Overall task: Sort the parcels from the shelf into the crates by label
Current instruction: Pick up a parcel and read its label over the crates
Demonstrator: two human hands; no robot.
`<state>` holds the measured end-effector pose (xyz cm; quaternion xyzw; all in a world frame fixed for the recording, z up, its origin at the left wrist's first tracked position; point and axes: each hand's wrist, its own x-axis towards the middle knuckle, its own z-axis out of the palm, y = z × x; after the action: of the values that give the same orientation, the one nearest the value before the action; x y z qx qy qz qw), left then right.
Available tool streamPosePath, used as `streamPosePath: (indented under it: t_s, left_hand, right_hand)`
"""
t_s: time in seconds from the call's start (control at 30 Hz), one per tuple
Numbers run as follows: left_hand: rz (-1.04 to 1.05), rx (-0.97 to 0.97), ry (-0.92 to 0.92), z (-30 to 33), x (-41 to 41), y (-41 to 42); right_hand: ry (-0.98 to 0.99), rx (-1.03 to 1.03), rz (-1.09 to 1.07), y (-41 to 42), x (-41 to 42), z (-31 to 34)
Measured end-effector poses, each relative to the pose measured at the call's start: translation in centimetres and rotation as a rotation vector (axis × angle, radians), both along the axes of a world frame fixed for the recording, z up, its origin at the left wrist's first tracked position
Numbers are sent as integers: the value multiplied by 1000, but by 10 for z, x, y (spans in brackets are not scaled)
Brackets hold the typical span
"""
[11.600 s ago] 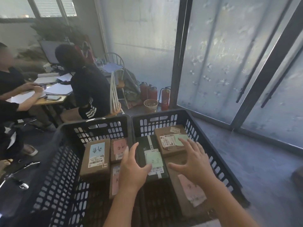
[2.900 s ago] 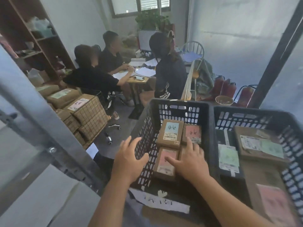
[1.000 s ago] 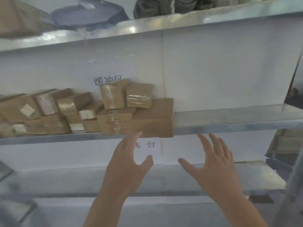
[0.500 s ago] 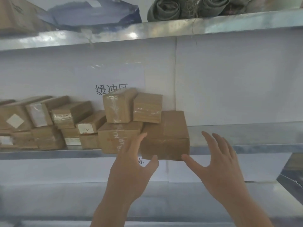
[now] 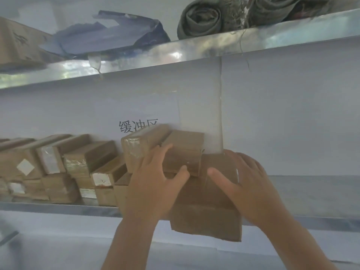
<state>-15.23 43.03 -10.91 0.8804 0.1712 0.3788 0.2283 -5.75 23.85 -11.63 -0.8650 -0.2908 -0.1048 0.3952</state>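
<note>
Your hands meet at the stack of brown parcels on the metal shelf (image 5: 303,191). Your left hand (image 5: 153,182) lies flat against the front of the stack, fingers straight and spread, fingertips on a small parcel (image 5: 185,151) and thumb stretched right across its lower edge. Your right hand (image 5: 247,184) grasps the big parcel (image 5: 206,217) between your hands: thumb on its top face, fingers curled over its right side. That parcel juts out over the shelf's front edge, its near face hanging below the lip. A taped parcel (image 5: 136,149) stands just above your left hand, beside the small one. More parcels (image 5: 81,164) crowd the shelf to the left of your left hand. On the wall above your hands, a printed sign (image 5: 138,126) shows partly behind the stack. The upper shelf holds rolled fabric (image 5: 202,18) and a blue bag (image 5: 109,36).
</note>
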Motion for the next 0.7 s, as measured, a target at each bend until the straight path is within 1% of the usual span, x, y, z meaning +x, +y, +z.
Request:
streamPosePath:
  t_s: [0.13,0.27,0.33,0.4,0.47,0.57,0.7]
  left_hand:
    - [61,-27,62,4,14,-1]
    - [83,-60,41,2,26,-8]
    - [90,-61,37,1,32,-10]
    - [99,-98,51,1,37,-11]
    - [109,-133,66,1,42,-11]
    - [88,-125,85,0,48,-16]
    - [39,-174,14,-1,47,-27]
  right_hand:
    - [61,-109,118,8,17,10]
    - [96,-122,182,20,27,11]
    - [155,-54,237,24,34,8]
    - [208,42,246,29,38,7]
    - [195,170,268,32,43,4]
    - [187,293,234,33,47,-1]
    - [272,477,159,27,47,-1]
